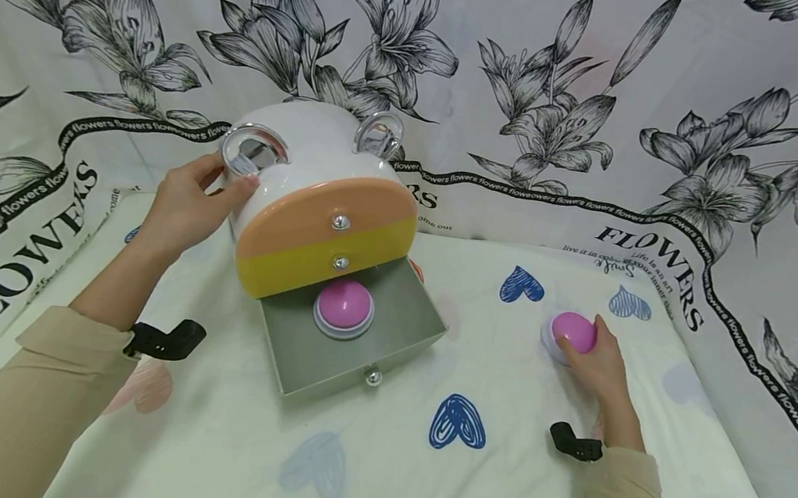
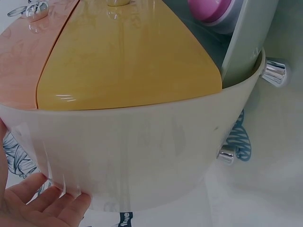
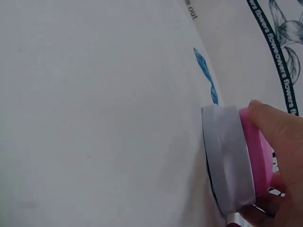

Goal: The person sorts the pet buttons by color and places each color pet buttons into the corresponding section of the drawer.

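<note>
A white rounded cabinet (image 1: pixel 308 136) with silver ears and short silver feet stands tilted on the cloth. Its orange drawer (image 1: pixel 298 210) and yellow drawer (image 1: pixel 299 261) are closed, while the grey-green bottom drawer (image 1: pixel 345 368) is pulled out. Inside that drawer sits a pink-domed push button (image 1: pixel 344 305) with a white base. My left hand (image 1: pixel 189 200) holds the cabinet's left side, thumb near the ear and fingertips against the white shell in the left wrist view. Far to the right, my right hand (image 1: pixel 600 360) grips a second pink-domed push button (image 3: pixel 227 161) at the cloth, thumb on its dome.
A white cloth (image 1: pixel 368 481) printed with hearts covers the surface. Behind it rises a flower-printed fabric (image 1: pixel 550 134) with a black lettered band. The open drawer juts toward the front, with its silver knob (image 1: pixel 373 377) outermost.
</note>
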The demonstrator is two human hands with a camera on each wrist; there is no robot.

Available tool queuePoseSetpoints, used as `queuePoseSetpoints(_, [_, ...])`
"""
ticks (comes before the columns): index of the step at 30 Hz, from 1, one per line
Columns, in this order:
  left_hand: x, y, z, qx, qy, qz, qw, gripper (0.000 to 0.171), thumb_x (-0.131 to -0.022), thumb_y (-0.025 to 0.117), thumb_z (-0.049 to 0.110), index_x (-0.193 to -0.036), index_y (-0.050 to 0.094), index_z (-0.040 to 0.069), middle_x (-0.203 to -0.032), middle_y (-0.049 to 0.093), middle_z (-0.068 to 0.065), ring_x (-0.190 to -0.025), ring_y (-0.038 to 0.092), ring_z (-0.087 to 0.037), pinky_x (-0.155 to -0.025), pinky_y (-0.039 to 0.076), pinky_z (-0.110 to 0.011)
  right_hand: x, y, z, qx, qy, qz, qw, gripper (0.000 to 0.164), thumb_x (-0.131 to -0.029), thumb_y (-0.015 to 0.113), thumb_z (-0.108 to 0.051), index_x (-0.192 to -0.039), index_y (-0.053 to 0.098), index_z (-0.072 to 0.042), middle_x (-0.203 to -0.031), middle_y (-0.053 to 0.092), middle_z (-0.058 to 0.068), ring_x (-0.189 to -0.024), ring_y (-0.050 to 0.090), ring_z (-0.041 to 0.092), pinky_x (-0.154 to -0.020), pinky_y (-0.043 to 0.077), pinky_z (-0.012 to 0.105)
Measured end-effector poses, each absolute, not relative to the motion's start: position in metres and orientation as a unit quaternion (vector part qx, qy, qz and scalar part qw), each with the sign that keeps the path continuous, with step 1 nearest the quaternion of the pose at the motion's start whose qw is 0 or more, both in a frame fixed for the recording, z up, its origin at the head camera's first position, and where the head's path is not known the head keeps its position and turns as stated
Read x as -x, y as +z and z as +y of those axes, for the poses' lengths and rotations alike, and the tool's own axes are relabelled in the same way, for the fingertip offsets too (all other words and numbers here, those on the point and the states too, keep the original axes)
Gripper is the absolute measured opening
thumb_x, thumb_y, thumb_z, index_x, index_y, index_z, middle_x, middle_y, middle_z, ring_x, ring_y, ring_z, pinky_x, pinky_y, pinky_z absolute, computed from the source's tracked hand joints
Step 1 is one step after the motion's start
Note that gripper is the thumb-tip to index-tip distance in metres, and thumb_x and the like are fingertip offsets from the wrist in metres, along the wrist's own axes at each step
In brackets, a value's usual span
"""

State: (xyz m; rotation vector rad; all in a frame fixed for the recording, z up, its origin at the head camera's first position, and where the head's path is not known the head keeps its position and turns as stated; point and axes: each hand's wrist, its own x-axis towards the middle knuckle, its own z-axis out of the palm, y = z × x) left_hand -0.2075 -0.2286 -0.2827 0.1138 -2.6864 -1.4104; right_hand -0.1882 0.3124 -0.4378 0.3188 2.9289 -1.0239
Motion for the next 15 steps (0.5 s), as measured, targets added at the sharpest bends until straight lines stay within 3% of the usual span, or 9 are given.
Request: queuePoseSetpoints(15, [0.2058, -0.2822, -0.2288, -0.029, -0.465, -0.883, 0.055, 0.075, -0.086, 0.051, 0.054, -0.146, 0.029, 0.015, -0.152, 0.021, -0.005, -0.140, 0.017, -0.021, -0.106, 0.034, -0.045, 0.1835, -0.4425, 0.3162, -0.123, -0.317, 0.940, 0.020, 0.092, -0.086, 0.051, -0.056, -0.144, 0.014, 0.005, -0.142, 0.028, 0.032, -0.127, 0.033, 0.047, -0.104, 0.032, 0.057])
